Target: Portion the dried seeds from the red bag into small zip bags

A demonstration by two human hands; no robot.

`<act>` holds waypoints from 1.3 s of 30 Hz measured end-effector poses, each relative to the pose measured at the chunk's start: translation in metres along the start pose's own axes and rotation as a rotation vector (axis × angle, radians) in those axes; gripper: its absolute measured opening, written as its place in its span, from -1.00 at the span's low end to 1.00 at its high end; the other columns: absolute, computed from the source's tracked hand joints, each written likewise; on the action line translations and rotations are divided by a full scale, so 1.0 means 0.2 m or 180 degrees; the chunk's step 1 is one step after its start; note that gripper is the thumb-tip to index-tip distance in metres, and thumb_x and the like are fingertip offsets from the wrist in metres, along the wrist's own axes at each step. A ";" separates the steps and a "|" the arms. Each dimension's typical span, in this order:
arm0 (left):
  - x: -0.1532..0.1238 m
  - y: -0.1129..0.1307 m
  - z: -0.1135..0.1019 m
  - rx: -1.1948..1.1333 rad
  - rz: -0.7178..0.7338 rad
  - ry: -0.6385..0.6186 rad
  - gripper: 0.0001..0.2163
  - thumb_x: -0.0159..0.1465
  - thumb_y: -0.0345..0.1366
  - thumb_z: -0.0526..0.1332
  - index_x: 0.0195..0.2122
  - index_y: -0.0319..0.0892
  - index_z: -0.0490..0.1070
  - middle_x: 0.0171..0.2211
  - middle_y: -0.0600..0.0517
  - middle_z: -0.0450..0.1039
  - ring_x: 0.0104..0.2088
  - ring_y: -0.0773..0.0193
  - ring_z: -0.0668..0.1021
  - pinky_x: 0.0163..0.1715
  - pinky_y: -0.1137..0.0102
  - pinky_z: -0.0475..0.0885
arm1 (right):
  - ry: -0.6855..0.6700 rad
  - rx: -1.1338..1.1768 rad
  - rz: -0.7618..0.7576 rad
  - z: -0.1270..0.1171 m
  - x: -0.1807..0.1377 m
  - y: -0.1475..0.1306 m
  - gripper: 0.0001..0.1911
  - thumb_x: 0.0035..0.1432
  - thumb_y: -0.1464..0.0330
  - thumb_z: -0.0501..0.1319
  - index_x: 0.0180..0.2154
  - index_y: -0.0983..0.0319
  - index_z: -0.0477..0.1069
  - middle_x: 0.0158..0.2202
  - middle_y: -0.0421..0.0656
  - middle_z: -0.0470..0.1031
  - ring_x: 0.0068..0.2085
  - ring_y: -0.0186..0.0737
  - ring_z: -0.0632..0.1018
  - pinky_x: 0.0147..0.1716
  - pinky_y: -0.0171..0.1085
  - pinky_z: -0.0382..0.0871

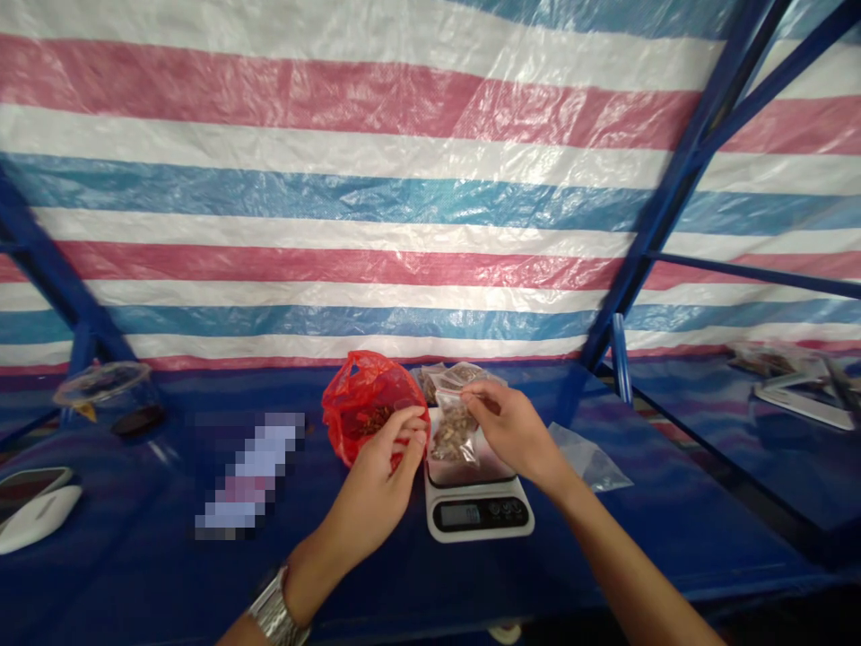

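A white kitchen scale (481, 529) with a lit display stands on the blue table. Upright over its plate is a small clear zip bag (454, 431) of brownish dried pieces; my right hand (515, 431) pinches its top edge. My left hand (383, 471), wearing a metal-banded watch (277, 610), is at the right side of a red plastic bag (346, 431) with its fingers curled together. Whatever lies between those fingertips is too small to make out. Inside the open red bag are dark reddish-brown dried bits (373, 419).
Behind the scale lie filled clear bags (471, 371); a flat clear bag (592, 459) is to its right. Leftward are a clear plastic tub (108, 386), a blurred-out patch (252, 475) and a white device (40, 520). Blue metal posts (646, 224) rise before a striped tarp (369, 197).
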State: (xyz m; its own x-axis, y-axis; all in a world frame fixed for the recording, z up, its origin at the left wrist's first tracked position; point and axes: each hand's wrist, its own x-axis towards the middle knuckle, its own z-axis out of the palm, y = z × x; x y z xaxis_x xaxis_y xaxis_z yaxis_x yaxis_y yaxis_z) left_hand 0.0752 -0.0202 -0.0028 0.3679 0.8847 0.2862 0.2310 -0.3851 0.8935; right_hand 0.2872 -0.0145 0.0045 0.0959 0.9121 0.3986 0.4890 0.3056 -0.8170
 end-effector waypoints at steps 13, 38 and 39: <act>-0.04 -0.06 -0.04 0.2534 0.0552 0.0190 -0.74 0.41 -0.33 0.07 -0.01 -0.11 0.53 -0.06 -0.07 0.60 0.00 -0.01 0.57 0.03 0.08 0.47 | 0.1219 -0.1003 -0.0105 -0.12 0.05 0.17 -0.61 0.37 0.16 0.09 -0.10 0.24 0.61 -0.12 0.03 0.60 -0.11 -0.02 0.56 0.00 -0.05 0.42; -0.10 0.01 0.01 0.2864 0.1061 0.0664 -0.73 0.37 -0.41 0.07 -0.08 -0.16 0.57 0.03 -0.12 0.56 0.02 -0.07 0.50 0.07 -0.02 0.42 | 0.0933 -0.0923 -0.0105 -0.08 0.04 0.11 -0.73 0.28 0.30 0.14 -0.21 0.20 0.63 -0.16 -0.05 0.61 -0.12 -0.06 0.61 -0.03 -0.13 0.43; -0.10 0.02 0.01 0.2849 0.1077 0.0676 -0.74 0.37 -0.41 0.08 -0.08 -0.16 0.57 0.02 -0.12 0.56 0.01 -0.07 0.50 0.06 -0.01 0.42 | 0.0876 -0.0974 -0.0092 -0.09 0.03 0.11 -0.74 0.28 0.32 0.15 -0.21 0.19 0.63 -0.17 -0.06 0.60 -0.12 -0.07 0.61 -0.02 -0.13 0.43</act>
State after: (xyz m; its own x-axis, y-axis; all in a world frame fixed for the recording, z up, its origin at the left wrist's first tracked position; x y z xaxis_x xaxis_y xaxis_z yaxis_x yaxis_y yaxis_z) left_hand 0.0709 -0.0396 -0.0063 0.3910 0.6861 0.6135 0.7733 -0.6064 0.1853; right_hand 0.3135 -0.0064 -0.0038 0.2863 0.7846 0.5499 0.7262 0.1966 -0.6587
